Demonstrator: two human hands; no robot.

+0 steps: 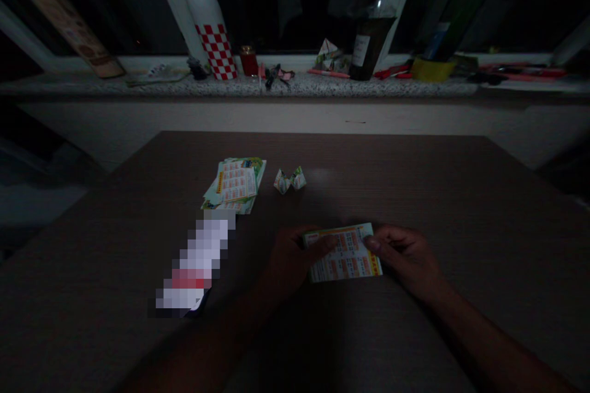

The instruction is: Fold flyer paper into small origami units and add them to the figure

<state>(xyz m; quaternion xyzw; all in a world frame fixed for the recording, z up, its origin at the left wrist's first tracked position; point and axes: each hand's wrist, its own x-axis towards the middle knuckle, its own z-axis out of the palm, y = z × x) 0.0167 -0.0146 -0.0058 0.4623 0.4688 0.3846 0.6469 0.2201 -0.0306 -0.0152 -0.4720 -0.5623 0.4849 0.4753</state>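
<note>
Between my two hands is a printed paper card (345, 258) with orange and white blocks of text and a yellow strip at its right end. My left hand (295, 258) grips its left side, the thumb lying across the printed face. At the upper right edge my right hand (408, 258) pinches it between thumb and fingers. Beyond them stands a small folded paper piece (290, 180) with two pointed halves. A loose stack of similar cards (235, 184) lies to the left of it.
A phone-like device (196, 264), blurred out, lies left of my left arm on the brown table (415, 172). On the stone windowsill (295, 89) behind stand a red-and-white checkered bottle (216, 43), a dark cup (366, 49), a small red jar (249, 62) and a green bottle (465, 6).
</note>
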